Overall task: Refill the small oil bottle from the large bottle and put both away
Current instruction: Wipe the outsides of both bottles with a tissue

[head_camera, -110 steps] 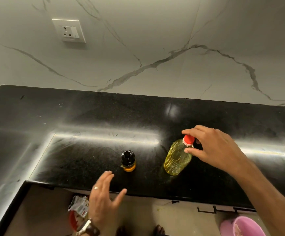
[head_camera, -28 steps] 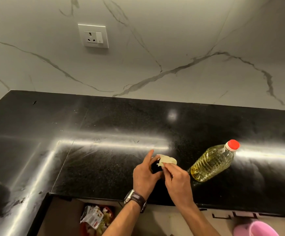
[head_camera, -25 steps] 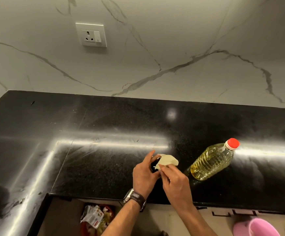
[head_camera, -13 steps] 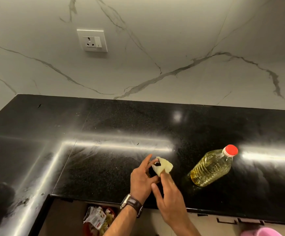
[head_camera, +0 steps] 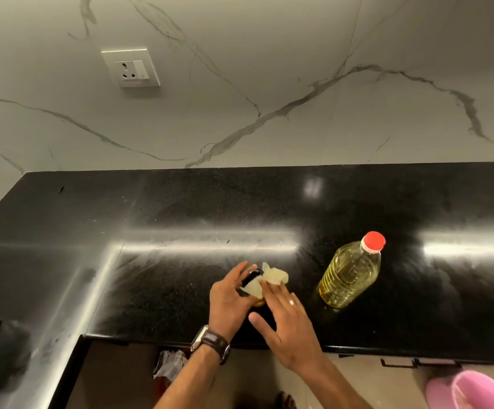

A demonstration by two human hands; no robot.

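Your left hand (head_camera: pixel 230 302) still grips the small bottle (head_camera: pixel 251 280), lower centre; right hand (head_camera: pixel 287 323) now flattened, fingers released, pressing the tissue (head_camera: pixel 269 281). Big bottle (head_camera: pixel 349 274) still capped: no refill yet.

This is a home kitchen. A polished black stone counter (head_camera: pixel 181 214) runs along the wall and turns a corner at the left, and light glares off its surface. Behind it rises a pale marble-look wall (head_camera: pixel 299 84) with grey veins, fitted with a white socket (head_camera: pixel 130 67). A large bottle of cooking oil (head_camera: pixel 349 276) with a red cap stands on the counter. Below the counter edge lie a beige tiled floor (head_camera: pixel 366 376), a pink bucket (head_camera: pixel 473 391) at the right and a bin of crumpled wrappers (head_camera: pixel 169 364).
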